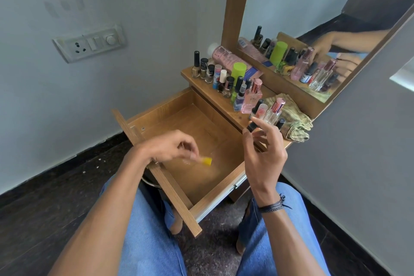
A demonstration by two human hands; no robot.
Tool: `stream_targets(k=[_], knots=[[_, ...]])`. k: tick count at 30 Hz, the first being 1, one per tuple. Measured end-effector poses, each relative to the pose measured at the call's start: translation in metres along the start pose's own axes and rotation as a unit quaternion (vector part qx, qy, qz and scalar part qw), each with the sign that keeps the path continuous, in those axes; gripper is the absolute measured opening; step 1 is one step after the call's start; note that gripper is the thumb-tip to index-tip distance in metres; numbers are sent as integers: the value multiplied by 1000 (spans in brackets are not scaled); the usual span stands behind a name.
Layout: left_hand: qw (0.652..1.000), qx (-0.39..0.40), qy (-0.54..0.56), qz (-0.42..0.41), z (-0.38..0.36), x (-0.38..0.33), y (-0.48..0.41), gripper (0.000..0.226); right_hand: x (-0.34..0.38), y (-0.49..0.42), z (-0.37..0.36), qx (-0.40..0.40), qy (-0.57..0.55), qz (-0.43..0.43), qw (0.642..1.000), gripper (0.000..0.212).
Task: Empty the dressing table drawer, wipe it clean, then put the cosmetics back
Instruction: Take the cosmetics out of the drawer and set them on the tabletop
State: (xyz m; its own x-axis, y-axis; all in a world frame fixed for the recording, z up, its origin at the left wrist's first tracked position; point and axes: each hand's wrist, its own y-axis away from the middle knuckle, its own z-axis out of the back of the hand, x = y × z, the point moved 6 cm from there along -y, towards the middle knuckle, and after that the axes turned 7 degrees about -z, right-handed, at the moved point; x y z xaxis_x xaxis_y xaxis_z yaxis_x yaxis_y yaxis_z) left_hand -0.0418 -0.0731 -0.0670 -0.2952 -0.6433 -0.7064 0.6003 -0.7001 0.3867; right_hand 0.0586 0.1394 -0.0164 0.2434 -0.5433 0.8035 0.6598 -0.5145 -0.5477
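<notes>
The left hand pinches a blurred, seemingly clear bottle, its yellow cap pointing right, low over the open drawer, while the right hand, nearer the shelf, grips a dark-capped bottle.

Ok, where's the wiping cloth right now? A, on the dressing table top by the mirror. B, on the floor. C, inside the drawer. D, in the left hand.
A: the cloth lies crumpled on the dressing table top at its right end, not in the drawer.
</notes>
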Motion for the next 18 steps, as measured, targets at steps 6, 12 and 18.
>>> stream_targets(k=[6,12,18], knots=[[906,-304,284,-85,44,-9,-12,22,-3,3,0,-7,-11,22,1000,27],[862,-374,321,-117,40,-43,-48,16,-5,5,0,3,-6,31,999,27],[832,-428,345,-80,37,-35,-51,31,-7,6,-2,8,-2,33,999,27]])
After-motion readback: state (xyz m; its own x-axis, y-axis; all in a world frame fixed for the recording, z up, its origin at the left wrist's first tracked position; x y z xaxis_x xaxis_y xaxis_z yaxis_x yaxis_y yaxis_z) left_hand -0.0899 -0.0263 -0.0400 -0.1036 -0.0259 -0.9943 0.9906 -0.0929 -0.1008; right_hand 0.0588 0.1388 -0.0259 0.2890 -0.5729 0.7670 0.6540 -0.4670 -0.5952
